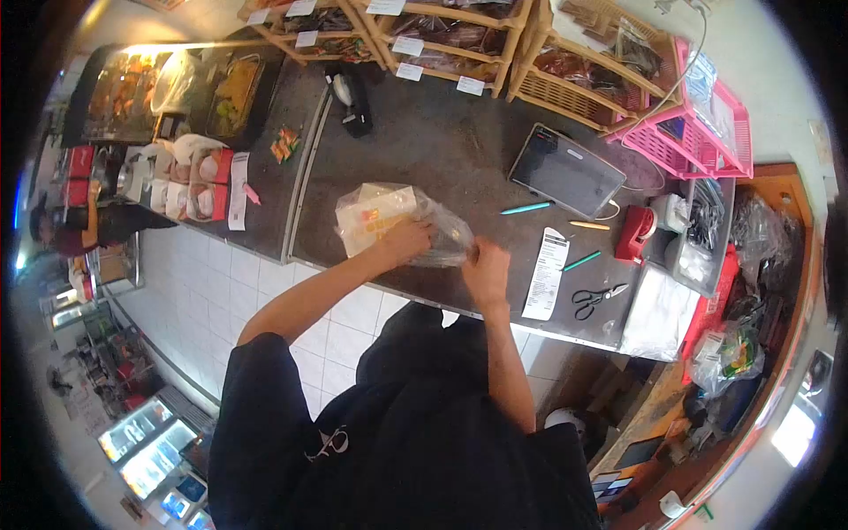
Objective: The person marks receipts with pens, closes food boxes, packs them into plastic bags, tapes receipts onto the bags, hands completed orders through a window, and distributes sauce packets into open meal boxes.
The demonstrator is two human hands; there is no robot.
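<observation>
The clear bag (452, 231), thin, glossy and crinkled, lies at the counter's (424, 132) near edge, left of the long receipt (543, 274); a pale, flat-sided packet (364, 214) sits inside. The right hand (487, 266) pinches the gathered plastic, seemingly keeping it taut; the left hand (407, 241) curls over the bag, perhaps steadying the packet; whether its fingertips pinch, I cannot tell.

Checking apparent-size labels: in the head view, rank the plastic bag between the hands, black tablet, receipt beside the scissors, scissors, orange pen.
Largest to smallest:
plastic bag
black tablet
receipt
scissors
orange pen
Bag over tablet is less sure: a hand covers part of the bag.
</observation>
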